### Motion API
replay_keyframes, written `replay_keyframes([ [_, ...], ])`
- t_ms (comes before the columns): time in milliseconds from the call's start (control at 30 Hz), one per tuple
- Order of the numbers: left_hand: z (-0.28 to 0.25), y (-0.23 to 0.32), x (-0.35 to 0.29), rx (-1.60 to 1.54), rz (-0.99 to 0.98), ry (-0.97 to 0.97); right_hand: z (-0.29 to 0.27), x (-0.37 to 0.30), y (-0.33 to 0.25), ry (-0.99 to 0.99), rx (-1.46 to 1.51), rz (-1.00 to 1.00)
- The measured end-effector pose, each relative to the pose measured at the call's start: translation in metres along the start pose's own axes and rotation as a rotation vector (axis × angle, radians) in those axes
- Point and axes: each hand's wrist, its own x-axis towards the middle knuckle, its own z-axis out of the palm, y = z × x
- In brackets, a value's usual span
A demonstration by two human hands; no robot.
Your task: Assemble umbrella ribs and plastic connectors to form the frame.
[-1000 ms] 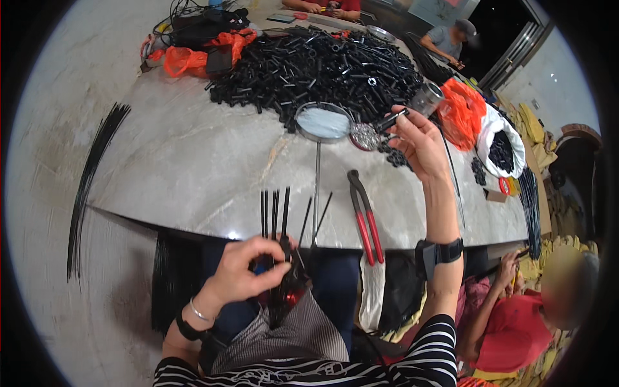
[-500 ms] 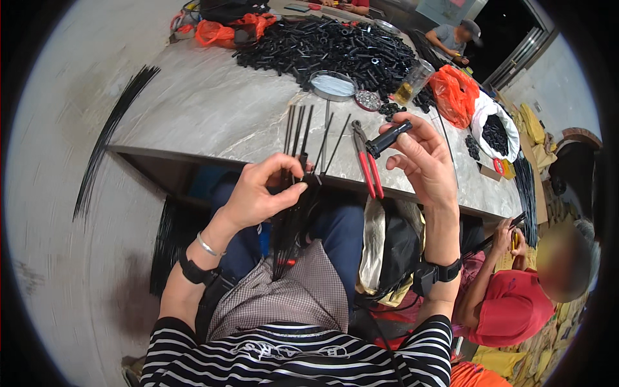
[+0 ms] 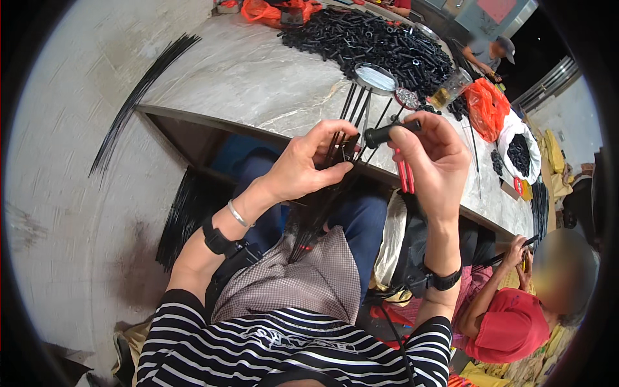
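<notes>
My left hand [image 3: 306, 160] pinches a small black piece [image 3: 349, 147] among several thin black rods [image 3: 353, 106]. The rods fan up past the fingertips, and their lower ends run down into my lap. In my right hand [image 3: 438, 158], thumb and fingers grip a short black tube [image 3: 382, 136] with a flared end. That end points left, close to the left fingertips; whether it touches the small piece I cannot tell. Red-handled pliers [image 3: 405, 174] lie at the table edge, partly hidden behind my right hand.
On the grey marbled table [image 3: 251, 71] lie a large heap of black parts [image 3: 380, 45], a round dish [image 3: 375, 79], a tin of small metal bits [image 3: 406, 99] and a jar [image 3: 450, 88]. An orange bag [image 3: 485, 108] and a white sack [image 3: 530, 155] stand right. A red-shirted co-worker [image 3: 509, 326] sits close by.
My right hand has brought the tube left, close to my left hand's fingertips, and the tube now lies flatter. The whole view has shifted, with the table tilting more.
</notes>
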Motion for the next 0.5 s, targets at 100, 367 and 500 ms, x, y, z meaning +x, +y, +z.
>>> replay_keyframes([
  [100, 0.002, 0.000, 0.001, -0.050, 0.012, -0.001, 0.014, 0.004, 0.009, 0.029, -0.157, -0.095],
  [367, -0.001, -0.005, 0.003, 0.006, -0.003, 0.012, 0.013, 0.031, 0.008, -0.188, -0.322, 0.058],
  [500, -0.002, -0.008, 0.002, 0.005, -0.006, 0.041, 0.013, 0.041, 0.005, -0.299, -0.337, 0.096],
])
